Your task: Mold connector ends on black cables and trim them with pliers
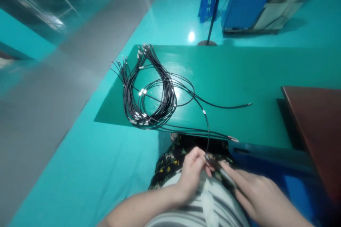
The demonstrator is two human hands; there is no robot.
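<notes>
1. Your left hand [192,173] pinches the end of one black cable [207,127] below the bench [239,74] edge.
2. Your right hand [255,193] grips one slim tool [226,175] against that end.
3. One cable bundle [149,88] lies on the bench.

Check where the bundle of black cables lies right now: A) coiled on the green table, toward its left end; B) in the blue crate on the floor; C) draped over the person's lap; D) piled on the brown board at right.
A: the bundle of black cables lies looped on the green table near its left end, while a single cable runs off the near edge to the left hand and right hand.
</notes>
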